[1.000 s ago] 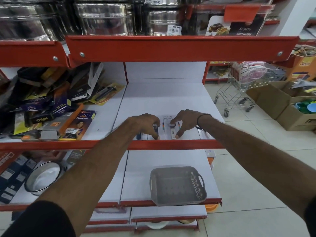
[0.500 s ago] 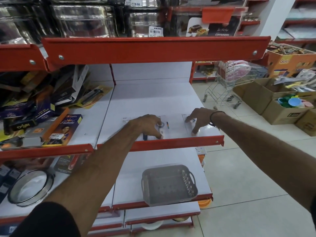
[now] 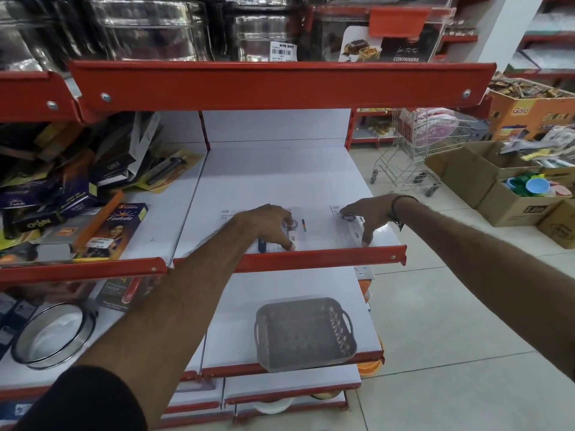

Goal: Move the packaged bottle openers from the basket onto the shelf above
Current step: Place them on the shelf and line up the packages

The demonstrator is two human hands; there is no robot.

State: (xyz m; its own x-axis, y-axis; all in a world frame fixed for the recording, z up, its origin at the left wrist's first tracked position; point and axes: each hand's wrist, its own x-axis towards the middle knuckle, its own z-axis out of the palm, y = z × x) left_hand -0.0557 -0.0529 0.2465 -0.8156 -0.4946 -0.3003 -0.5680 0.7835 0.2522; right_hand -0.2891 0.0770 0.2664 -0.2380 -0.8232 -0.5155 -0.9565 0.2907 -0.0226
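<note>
Two clear-and-white packaged bottle openers lie flat near the front edge of the white middle shelf. My left hand presses on the left package, fingertips at its lower end. My right hand rests with spread fingers on the right package, close to the shelf's right end. The two packages lie a small gap apart. The grey plastic basket sits on the shelf below, at its front, and I see nothing in it.
A red shelf lip runs just in front of the packages. Boxed knives and cutlery crowd the left bay. Steel containers fill the shelf above. A wire trolley and open cardboard boxes stand on the floor to the right.
My right hand has slid one package to the right, away from the other. My left hand stays on the left package. The view has shifted slightly right.
</note>
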